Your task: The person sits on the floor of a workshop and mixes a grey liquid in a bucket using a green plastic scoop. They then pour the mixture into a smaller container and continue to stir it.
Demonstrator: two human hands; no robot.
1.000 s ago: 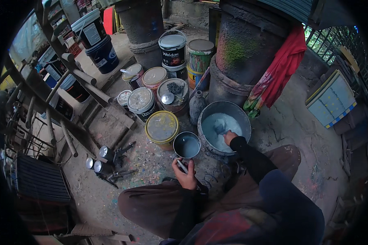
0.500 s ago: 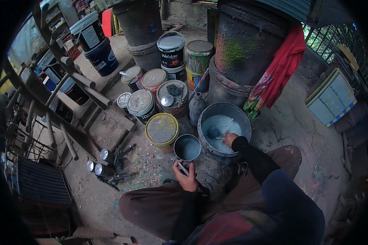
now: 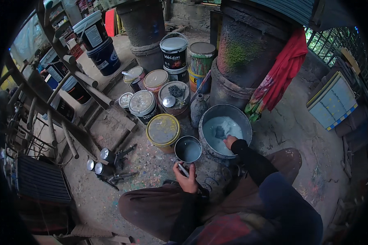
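My left hand (image 3: 187, 179) is closed around the pale handle of a small round metal pot (image 3: 188, 149), with some thin greyish liquid inside. To its right stands a wide grey bucket (image 3: 248, 122) of pale blue-white liquid (image 3: 232, 124). My right hand (image 3: 230, 141) reaches over the bucket's near rim, its fingers closed on the handle of what looks like a ladle (image 3: 220, 132). The ladle's dark bowl is partly covered by the liquid. A yellow-rimmed paint tub (image 3: 163, 129) sits just beyond the pot, and a dusty bottle (image 3: 198, 110) stands beside the bucket.
Several lidded paint tubs (image 3: 143, 103) crowd the floor ahead. Tall crusted drums (image 3: 237, 49) stand behind them, one draped with a red cloth (image 3: 284, 71). Spray guns (image 3: 117, 177) with metal cups lie at the left, near a wooden frame (image 3: 86, 83). Boards (image 3: 333, 98) lean at the right.
The ladle's bowl has shifted slightly right and sunk into the liquid, whose surface is disturbed. My left hand still holds the pot in nearly the same place.
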